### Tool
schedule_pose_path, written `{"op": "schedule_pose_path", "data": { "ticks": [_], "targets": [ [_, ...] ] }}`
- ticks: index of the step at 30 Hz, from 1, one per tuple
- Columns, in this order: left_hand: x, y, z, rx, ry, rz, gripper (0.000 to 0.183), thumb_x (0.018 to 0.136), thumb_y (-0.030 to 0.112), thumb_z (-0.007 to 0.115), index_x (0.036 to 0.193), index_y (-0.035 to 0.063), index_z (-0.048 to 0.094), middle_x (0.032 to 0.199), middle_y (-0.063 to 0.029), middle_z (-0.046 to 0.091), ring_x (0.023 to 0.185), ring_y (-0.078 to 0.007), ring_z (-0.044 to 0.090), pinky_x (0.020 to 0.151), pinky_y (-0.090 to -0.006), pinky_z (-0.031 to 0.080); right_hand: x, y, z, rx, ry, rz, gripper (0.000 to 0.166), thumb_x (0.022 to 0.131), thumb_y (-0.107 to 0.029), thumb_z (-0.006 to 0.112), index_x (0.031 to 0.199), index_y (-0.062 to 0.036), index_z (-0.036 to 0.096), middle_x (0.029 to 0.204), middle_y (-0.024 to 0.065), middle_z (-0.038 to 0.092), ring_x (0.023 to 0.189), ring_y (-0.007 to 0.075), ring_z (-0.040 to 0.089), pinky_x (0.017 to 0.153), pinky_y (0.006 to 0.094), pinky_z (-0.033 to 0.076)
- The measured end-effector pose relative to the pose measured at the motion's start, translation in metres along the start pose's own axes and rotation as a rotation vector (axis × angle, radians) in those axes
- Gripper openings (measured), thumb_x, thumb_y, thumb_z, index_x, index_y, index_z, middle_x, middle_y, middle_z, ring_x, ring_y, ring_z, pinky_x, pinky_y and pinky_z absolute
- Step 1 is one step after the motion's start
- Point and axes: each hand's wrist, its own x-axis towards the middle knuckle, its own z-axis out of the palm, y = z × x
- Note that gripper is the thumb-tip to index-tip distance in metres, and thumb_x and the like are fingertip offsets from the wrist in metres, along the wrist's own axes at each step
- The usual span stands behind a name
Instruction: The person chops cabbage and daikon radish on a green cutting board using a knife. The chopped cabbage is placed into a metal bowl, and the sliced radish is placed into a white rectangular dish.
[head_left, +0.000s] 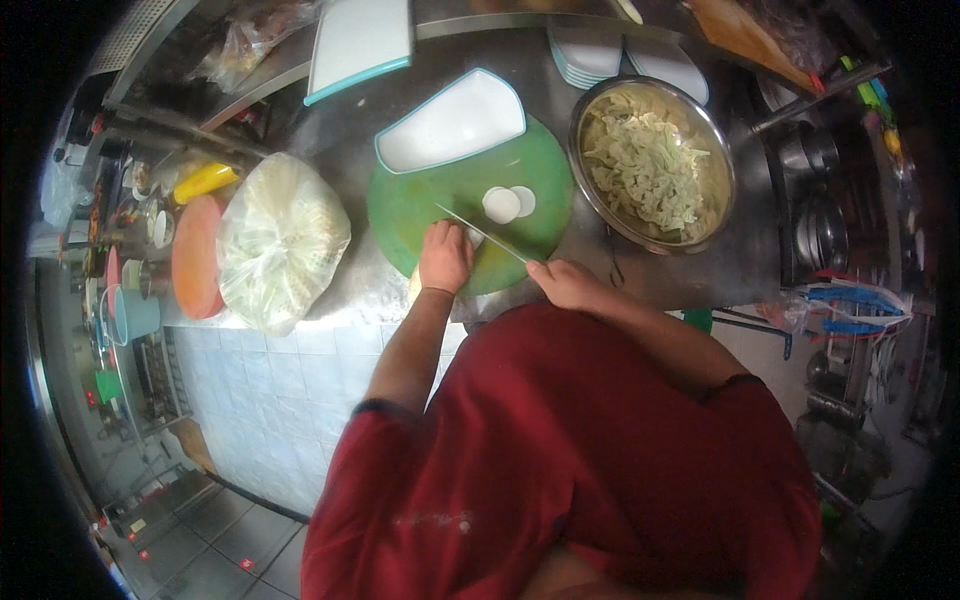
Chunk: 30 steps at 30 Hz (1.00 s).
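On a round green cutting board (405, 202), my left hand (446, 257) presses down on a pale, whitish vegetable (474, 238), mostly hidden under the fingers. Its pale end may be what shows below the hand at the board's near edge. My right hand (562, 281) grips a kitchen knife (491, 238), whose blade slants up and left, close beside the left fingers. Two round white slices (502, 205) overlap on the board beyond the blade. A white dish with a turquoise rim (457, 124) rests over the board's far edge.
A steel bowl (577, 165) of cut pale-green vegetable stands right of the board. To the left are a full clear plastic bag (285, 240) and an orange round board (196, 259). Stacked dishes (589, 56) stand behind; a white tray (360, 49) is at the back shelf edge.
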Motion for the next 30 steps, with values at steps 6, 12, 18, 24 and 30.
{"op": "schedule_pose_path", "data": {
  "ticks": [6,12,18,24,30],
  "targets": [
    [0.001,0.003,-0.001,-0.033,0.043,0.015,0.013,0.077,0.005,0.06,0.09,0.0025,0.057,0.094,-0.0153,0.056,0.088,-0.0347,0.053,0.078,-0.0419,0.045,-0.027,0.0,-0.015,-0.152,0.012,-0.198,0.042,0.097,-0.036,0.032,0.093,-0.0013,0.056,0.087,0.0271,0.062,0.077,0.0482,0.059,0.067,0.055,0.045],
    [0.0,0.002,0.001,-0.052,0.03,0.004,0.015,0.076,0.005,0.061,0.09,0.0024,0.056,0.093,-0.0152,0.056,0.087,-0.0348,0.053,0.077,-0.0418,0.045,-0.014,0.001,0.001,-0.057,-0.013,0.059,0.052,0.097,-0.041,0.03,0.096,0.0003,0.06,0.092,0.029,0.062,0.088,0.0461,0.06,0.079,0.0529,0.045],
    [0.003,0.001,-0.001,-0.048,0.041,0.033,0.016,0.074,0.006,0.061,0.089,0.0027,0.056,0.092,-0.0153,0.055,0.086,-0.0348,0.052,0.076,-0.0424,0.045,0.016,-0.006,0.012,-0.048,-0.041,0.173,0.06,0.097,-0.046,0.027,0.098,0.0011,0.064,0.103,0.0281,0.061,0.103,0.0434,0.057,0.091,0.0489,0.041],
    [0.003,0.003,-0.001,-0.027,0.079,0.027,0.014,0.074,0.008,0.061,0.086,0.0036,0.056,0.091,-0.0134,0.056,0.088,-0.0325,0.054,0.079,-0.0406,0.046,-0.02,-0.019,-0.016,-0.074,-0.049,-0.043,0.043,0.097,-0.036,0.03,0.097,0.0001,0.054,0.093,0.0272,0.061,0.092,0.0457,0.058,0.079,0.0532,0.043],
    [0.0,0.003,0.001,-0.008,0.031,-0.011,0.012,0.074,0.008,0.06,0.084,0.0037,0.055,0.091,-0.0138,0.055,0.086,-0.0331,0.053,0.077,-0.0416,0.045,-0.033,-0.019,-0.022,-0.125,-0.064,-0.114,0.038,0.096,-0.033,0.032,0.095,0.0002,0.049,0.089,0.0267,0.061,0.088,0.047,0.057,0.074,0.0546,0.043]
  ]
}}
